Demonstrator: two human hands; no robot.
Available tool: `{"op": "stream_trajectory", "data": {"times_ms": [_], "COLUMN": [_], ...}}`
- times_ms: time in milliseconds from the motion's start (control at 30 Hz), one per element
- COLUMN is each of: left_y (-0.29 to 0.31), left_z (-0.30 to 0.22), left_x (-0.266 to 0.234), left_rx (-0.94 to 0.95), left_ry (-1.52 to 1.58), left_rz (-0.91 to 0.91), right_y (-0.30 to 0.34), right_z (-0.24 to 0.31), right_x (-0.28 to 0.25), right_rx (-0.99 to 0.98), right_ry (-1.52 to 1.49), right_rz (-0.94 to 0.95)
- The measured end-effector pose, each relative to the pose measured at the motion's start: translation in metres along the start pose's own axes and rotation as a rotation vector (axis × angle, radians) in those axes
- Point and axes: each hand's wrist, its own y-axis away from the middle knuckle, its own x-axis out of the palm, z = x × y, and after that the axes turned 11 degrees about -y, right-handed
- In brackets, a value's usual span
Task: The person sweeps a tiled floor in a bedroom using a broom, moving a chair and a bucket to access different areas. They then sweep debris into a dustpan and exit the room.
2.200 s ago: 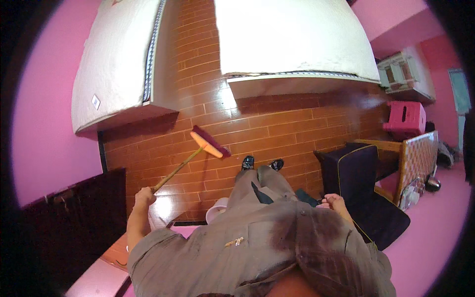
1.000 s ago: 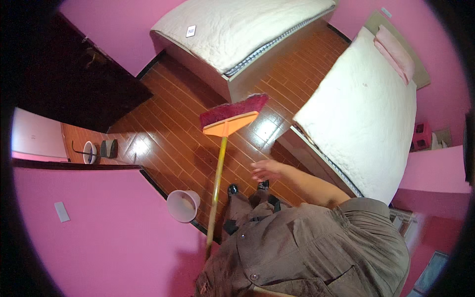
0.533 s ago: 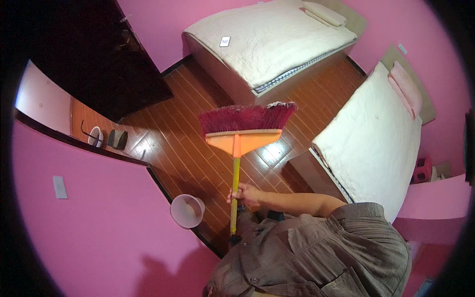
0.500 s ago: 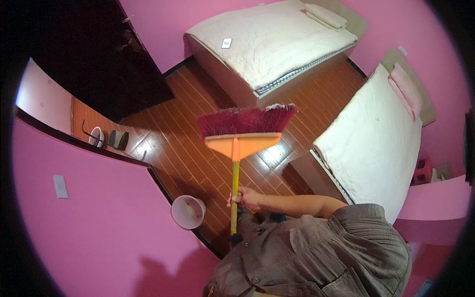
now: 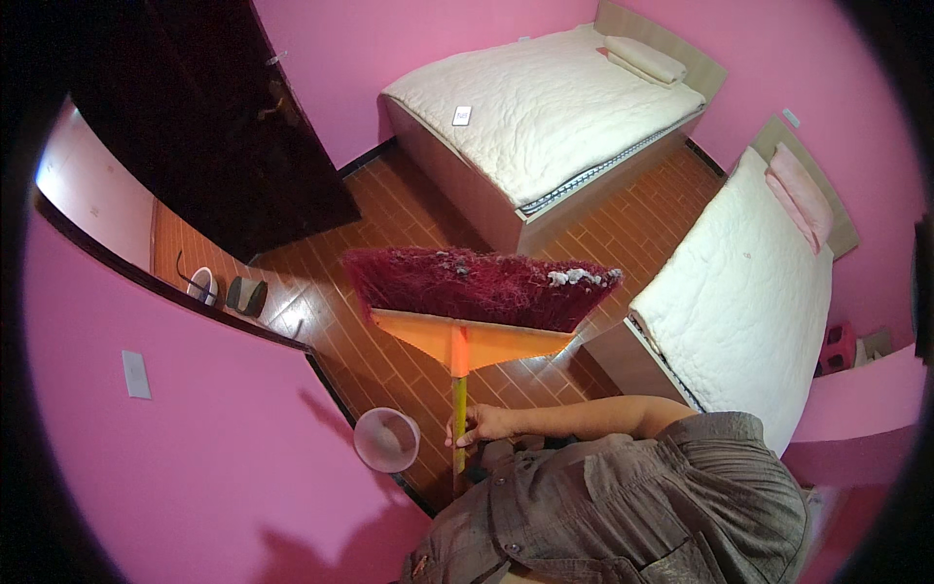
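Raised in front of me is a broom with dark red bristles and an orange head (image 5: 418, 334). My right hand (image 5: 479, 425) is closed around its yellow handle, a short way below the head. The bristles point up toward the view and spread over the middle of the scene. White and grey fluff clings to their ends, mostly at the right. The lower handle is lost against my grey-brown shirt (image 5: 593, 496). Just left of the hand, a pale plastic bucket (image 5: 387, 440) stands on the floor by the pink wall. My left hand is out of view.
Two beds with white covers (image 5: 555, 112) (image 5: 744, 292) stand beyond and to the right; a phone (image 5: 461, 116) lies on the far one. At the left are a dark open door (image 5: 292, 165) and a doorway with a white pot (image 5: 202, 284) and a dark grey object (image 5: 247, 295).
The broom head has tilted toward the view and looks larger, showing more of the bristle ends and fluff. My right hand has moved slightly lower. The whole view has shifted a little.
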Motion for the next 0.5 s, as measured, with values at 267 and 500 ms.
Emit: {"op": "stream_trajectory", "data": {"times_ms": [267,500], "left_y": [-0.034,-0.071], "left_z": [-0.018,-0.080], "left_x": [-0.019,-0.037], "left_rx": [0.096,0.194], "left_ry": [-0.086,-0.220], "left_rz": [0.027,0.051], "right_y": [-0.003,0.033], "right_z": [-0.007,-0.020], "right_x": [-0.029,-0.097], "right_rx": [-0.112,-0.051], "right_ry": [-0.048,-0.416], "right_rz": [-0.090,-0.448]}}
